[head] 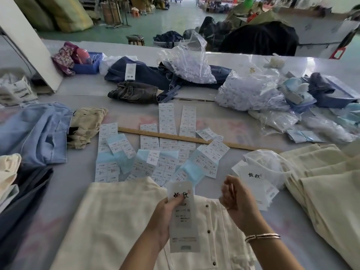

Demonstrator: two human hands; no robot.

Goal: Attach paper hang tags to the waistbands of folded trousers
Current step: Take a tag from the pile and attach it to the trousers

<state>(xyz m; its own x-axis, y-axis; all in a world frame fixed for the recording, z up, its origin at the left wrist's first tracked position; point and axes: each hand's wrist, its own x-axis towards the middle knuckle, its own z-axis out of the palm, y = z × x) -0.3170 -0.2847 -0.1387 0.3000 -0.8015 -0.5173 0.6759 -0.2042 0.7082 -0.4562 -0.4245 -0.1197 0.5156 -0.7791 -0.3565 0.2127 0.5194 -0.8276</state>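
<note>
1. Left hand point(165, 213) pinches a white paper hang tag point(183, 217) by its left edge, thumb on the printed face, fingers curled behind. Tag is upright, punched hole at the top, black brush characters below the hole.
2. Tag sits above the waistband end of cream folded trousers point(109, 227), which lie flat on the counter point(64, 184) right in front of the person. Dark buttons run down the fly, just right of the tag.
3. Right hand point(235, 199) is raised beside the tag, fingers curled and pressed together near the thumb (looks like a thin clear fastener in the pinch, too blurred to confirm). Metal bangle point(263, 237) on that wrist.
4. Loose stack of matching hang tags point(255, 184) just right of the right hand, partly under a clear plastic bag point(266, 162).
5. Stack of cream trousers point(321, 184) at the far right.
6. Sticker label sheets point(167, 151) fanned out past the trousers, some on blue backing; wooden ruler point(175, 137) lies across them.
7. Light blue jeans point(39, 133) at left, dark denim point(148, 75) and bags of white plastic pieces point(249, 92) further back.
</note>
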